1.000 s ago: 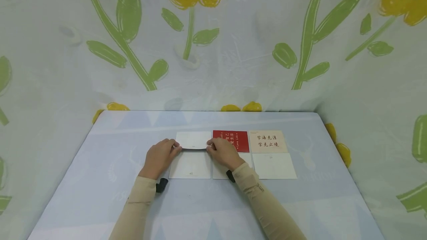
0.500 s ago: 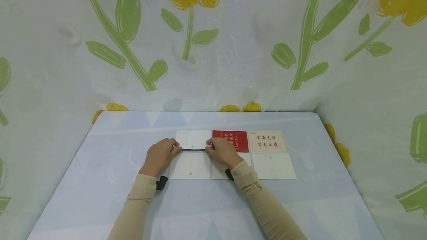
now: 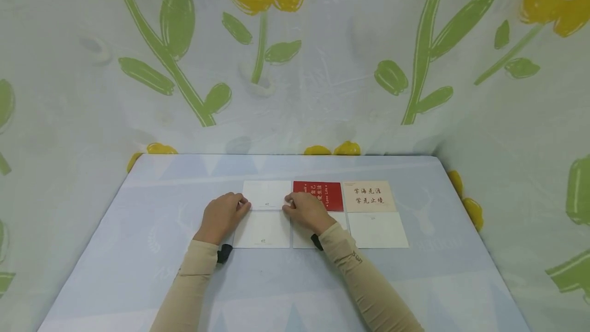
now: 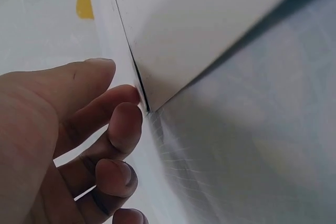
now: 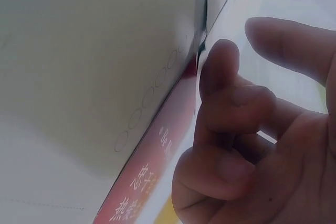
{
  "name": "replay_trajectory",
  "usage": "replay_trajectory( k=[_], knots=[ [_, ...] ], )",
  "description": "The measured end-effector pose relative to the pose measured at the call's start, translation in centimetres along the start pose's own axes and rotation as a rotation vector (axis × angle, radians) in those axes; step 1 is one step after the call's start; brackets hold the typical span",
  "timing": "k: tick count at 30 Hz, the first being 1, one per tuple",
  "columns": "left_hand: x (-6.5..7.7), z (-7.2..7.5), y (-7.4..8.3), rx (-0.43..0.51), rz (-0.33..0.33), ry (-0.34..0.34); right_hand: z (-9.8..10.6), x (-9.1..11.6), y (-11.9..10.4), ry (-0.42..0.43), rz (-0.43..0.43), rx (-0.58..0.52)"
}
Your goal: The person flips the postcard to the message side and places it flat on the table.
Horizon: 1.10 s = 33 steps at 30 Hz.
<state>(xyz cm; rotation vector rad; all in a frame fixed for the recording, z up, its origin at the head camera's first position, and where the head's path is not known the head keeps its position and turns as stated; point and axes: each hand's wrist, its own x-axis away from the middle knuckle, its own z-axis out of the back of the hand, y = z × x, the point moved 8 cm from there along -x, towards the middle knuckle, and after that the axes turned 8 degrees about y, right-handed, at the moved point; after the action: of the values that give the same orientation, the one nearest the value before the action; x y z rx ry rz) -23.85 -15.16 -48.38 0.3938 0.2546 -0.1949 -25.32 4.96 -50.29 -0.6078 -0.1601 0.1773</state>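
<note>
At the back left of a two-row block of cards lies a white postcard, flat on the table. My left hand is at its left edge; in the left wrist view the thumb stands apart from the loosely bent fingers, with a fingertip close to a card corner. My right hand is at the opposite edge, partly over a red postcard with white lettering. The right wrist view shows that thumb apart from the bent fingers too, and nothing pinched between them.
A beige postcard with dark characters lies right of the red one. In the front row are a left white postcard, a middle one partly hidden by my right wrist, and a right white postcard. The pale blue table meets flowered cloth behind.
The back-left white postcard's near edge, earlier raised over a dark gap between both hands, has come down flat. My fingers have let go; the hands have hardly moved.
</note>
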Motion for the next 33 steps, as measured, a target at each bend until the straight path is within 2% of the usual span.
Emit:
replay_trajectory(
  k=[10, 16, 27, 33],
  knots=[
    [0.1, -0.1, -0.1, 0.015, 0.024, -0.005, 0.2, 0.2, -0.3, -0.013, 0.025, 0.021],
    [0.4, 0.2, -0.2, 0.023, 0.043, 0.002, 0.9, 1.2, -0.2, -0.012, 0.057, -0.016],
    [1.4, 0.7, 0.6, 0.028, 0.010, 0.056, 3.8, 3.9, 0.5, 0.051, 0.088, -0.061],
    [1.8, 1.1, 1.6, 0.026, -0.039, 0.093, 5.3, 4.8, 1.1, 0.107, 0.111, -0.089]
  ],
)
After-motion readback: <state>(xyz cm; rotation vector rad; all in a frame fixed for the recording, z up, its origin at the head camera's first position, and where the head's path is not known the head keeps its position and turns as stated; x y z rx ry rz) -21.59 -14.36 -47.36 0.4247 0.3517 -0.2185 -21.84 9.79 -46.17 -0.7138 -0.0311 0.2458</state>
